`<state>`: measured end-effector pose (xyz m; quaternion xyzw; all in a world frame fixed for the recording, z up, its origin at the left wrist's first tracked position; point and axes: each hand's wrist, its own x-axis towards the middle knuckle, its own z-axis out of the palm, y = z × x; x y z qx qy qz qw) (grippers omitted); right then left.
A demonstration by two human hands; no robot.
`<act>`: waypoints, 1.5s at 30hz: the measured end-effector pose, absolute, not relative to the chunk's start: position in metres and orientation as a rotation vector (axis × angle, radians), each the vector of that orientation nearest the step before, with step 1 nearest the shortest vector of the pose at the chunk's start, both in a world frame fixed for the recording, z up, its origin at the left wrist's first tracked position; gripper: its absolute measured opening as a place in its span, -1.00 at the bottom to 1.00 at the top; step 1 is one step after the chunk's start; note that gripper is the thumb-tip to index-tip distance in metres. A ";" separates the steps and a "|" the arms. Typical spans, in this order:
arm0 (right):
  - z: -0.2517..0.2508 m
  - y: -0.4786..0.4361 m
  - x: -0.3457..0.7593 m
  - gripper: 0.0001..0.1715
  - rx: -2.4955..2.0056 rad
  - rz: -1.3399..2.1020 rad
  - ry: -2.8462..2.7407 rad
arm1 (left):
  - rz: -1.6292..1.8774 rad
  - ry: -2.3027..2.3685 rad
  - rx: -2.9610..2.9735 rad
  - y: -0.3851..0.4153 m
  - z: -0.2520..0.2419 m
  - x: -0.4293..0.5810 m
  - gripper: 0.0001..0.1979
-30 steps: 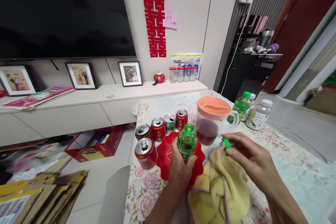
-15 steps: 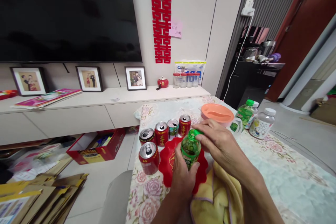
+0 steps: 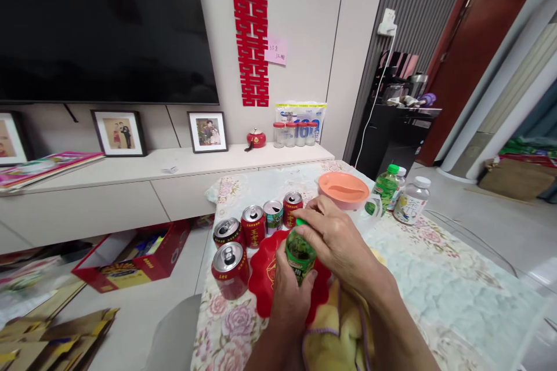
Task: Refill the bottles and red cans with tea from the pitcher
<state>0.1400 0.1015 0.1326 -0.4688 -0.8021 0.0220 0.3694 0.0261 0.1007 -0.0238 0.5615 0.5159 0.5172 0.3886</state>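
My left hand [image 3: 290,295] grips a small green bottle [image 3: 299,254] upright above a red scalloped plate [image 3: 263,278]. The fingers of my right hand [image 3: 333,240] are closed over the bottle's mouth, on its green cap [image 3: 300,222], which barely shows. A yellow cloth [image 3: 337,330] lies under my right forearm on the flowered tablecloth [image 3: 439,278].
Several red drink cans [image 3: 253,226] stand left of the plate. A pitcher with an orange lid [image 3: 343,190] is behind my right hand, and a green bottle [image 3: 383,188] and a clear one [image 3: 409,200] stand farther right. A TV cabinet [image 3: 143,182] runs along the wall.
My right hand brought the green cap from the right onto the bottle's mouth and now covers it. The view shifted a little to the right.
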 end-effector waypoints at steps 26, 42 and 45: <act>0.133 0.109 0.162 -0.62 -1.108 0.283 -2.047 | 1.310 1.255 1.458 0.100 -0.018 0.023 -0.25; 0.130 0.110 0.163 -0.36 -1.208 0.297 -1.954 | 1.296 1.288 1.472 0.099 -0.021 0.024 -0.26; 0.132 0.106 0.167 -0.29 -1.173 0.403 -1.943 | 1.297 1.287 1.451 0.099 -0.021 0.024 -0.23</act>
